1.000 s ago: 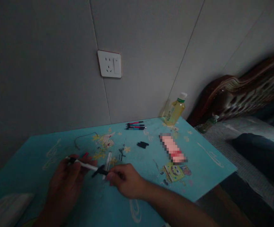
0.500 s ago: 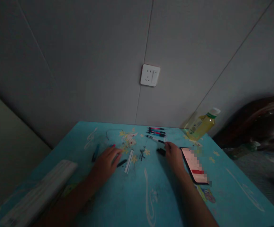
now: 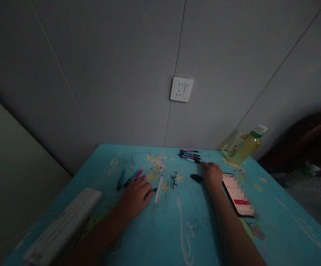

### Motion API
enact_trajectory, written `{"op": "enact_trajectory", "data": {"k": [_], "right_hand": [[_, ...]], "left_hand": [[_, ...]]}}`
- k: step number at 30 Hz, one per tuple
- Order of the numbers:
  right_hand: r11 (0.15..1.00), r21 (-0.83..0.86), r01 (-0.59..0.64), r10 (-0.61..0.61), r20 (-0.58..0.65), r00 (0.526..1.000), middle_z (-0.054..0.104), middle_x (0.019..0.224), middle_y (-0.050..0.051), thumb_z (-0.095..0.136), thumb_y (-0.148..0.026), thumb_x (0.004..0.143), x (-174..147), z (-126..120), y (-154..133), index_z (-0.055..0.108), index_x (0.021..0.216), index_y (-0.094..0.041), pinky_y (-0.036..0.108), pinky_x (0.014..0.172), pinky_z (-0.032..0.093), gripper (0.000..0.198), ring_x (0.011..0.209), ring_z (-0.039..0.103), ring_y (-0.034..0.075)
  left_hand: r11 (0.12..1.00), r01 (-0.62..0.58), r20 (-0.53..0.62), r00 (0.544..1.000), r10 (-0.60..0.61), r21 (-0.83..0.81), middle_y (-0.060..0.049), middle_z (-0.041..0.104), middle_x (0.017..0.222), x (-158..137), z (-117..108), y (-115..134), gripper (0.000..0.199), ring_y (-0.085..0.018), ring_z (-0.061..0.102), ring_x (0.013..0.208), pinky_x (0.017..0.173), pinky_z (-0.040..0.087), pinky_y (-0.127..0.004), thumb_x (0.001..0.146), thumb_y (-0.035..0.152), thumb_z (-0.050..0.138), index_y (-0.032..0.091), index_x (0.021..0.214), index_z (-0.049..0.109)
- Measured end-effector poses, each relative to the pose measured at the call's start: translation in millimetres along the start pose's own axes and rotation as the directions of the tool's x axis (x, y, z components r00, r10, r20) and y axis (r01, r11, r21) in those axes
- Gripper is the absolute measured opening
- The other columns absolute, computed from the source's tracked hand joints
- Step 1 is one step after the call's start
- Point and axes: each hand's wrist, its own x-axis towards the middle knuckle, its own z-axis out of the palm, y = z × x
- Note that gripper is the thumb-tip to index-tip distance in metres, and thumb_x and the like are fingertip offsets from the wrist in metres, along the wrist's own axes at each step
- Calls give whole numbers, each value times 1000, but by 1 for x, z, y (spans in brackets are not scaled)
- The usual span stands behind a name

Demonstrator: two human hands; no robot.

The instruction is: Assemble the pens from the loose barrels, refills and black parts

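My left hand (image 3: 136, 195) is bent over the tablecloth with its fingers closed around a short black pen piece (image 3: 155, 190), which pokes out past the fingertips. Just right of it lie long white strips (image 3: 159, 189), and behind the knuckles are blue and pink pen barrels (image 3: 132, 178), partly covered. My right hand (image 3: 212, 175) pinches the dark end of a white-and-black pen (image 3: 189, 159). That pen lies along the near side of a row of pens (image 3: 188, 152). Black pieces (image 3: 196, 178) rest beside the right wrist.
A phone (image 3: 238, 195) lies right of my right forearm. A tilted bottle of yellow liquid (image 3: 243, 147) stands at the back right by the wall. At left lies a long white box (image 3: 63, 225). Small dark parts (image 3: 173, 180) are scattered mid-table.
My right hand has moved the white-and-black pen back against the row. My left hand has come nearer and closed over the black piece, uncovering blue and pink barrels. The view has shifted slightly left.
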Motion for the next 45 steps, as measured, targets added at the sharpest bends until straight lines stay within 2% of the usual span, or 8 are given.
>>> {"op": "enact_trajectory", "data": {"k": [6, 10, 13, 15, 17, 23, 33, 45], "right_hand": [[999, -12, 30, -30, -30, 999, 66, 109, 15, 46, -29, 98, 1, -11, -6, 64, 126, -19, 39, 86, 38, 35, 103, 54, 29], [984, 59, 168, -166, -34, 985, 66, 111, 12, 45, -24, 98, -14, -25, -29, 67, 119, -20, 38, 90, 39, 31, 103, 55, 26], [870, 291, 397, -413, -9, 911, 68, 103, 10, 47, -22, 97, -41, -36, -57, 68, 113, -19, 34, 89, 44, 27, 96, 59, 23], [776, 420, 470, -536, 46, 843, 67, 99, 8, 47, -22, 98, -62, -42, -75, 69, 108, -21, 31, 87, 46, 25, 93, 60, 20], [743, 450, 494, -598, 117, 793, 67, 98, 7, 49, -22, 98, -79, -47, -91, 70, 105, -22, 30, 87, 46, 22, 93, 60, 19], [777, 413, 475, -595, 234, 769, 64, 94, 6, 54, -24, 96, -94, -47, -105, 71, 105, -24, 30, 84, 47, 19, 90, 60, 19], [807, 394, 439, -551, 239, 800, 65, 98, 8, 51, -26, 97, -92, -43, -100, 69, 113, -22, 31, 89, 47, 25, 93, 61, 20], [817, 376, 436, -544, 256, 799, 64, 98, 7, 51, -28, 97, -92, -44, -101, 68, 115, -23, 31, 89, 47, 26, 93, 61, 19]], "left_hand": [[1000, 26, 44, 999, -25, -13, -5, 64, 89, 0, 2, 5, 8, -23, 59, 95, 87, 48, -40, 92, 25, 56, 20, 88, 62], [998, 28, 57, 998, -25, -48, -5, 65, 93, -1, 5, 4, 10, -21, 60, 93, 88, 48, -38, 93, 24, 54, 20, 94, 64], [998, 35, 48, 998, -32, -50, -4, 65, 93, -2, 5, 5, 10, -21, 60, 93, 88, 48, -39, 93, 24, 54, 21, 94, 64], [998, 34, 34, 999, -32, -52, -5, 65, 93, -2, 3, 6, 9, -22, 60, 94, 88, 48, -39, 92, 24, 56, 21, 94, 64], [998, 25, 21, 999, -24, -53, -5, 64, 93, -2, 2, 8, 7, -23, 59, 94, 87, 48, -40, 91, 23, 57, 21, 94, 63], [999, 16, 11, 1000, -16, -49, -4, 62, 89, -2, 2, 12, 4, -23, 59, 90, 85, 50, -41, 91, 23, 58, 21, 91, 62], [987, 16, -133, 990, -38, -159, -4, 61, 99, 2, -8, 18, 15, -20, 58, 98, 91, 50, -40, 98, 25, 48, 22, 104, 61], [982, -1, -64, 998, -11, -188, -5, 64, 96, 0, -5, 20, 13, -20, 60, 93, 93, 49, -37, 98, 25, 47, 20, 102, 59]]}}
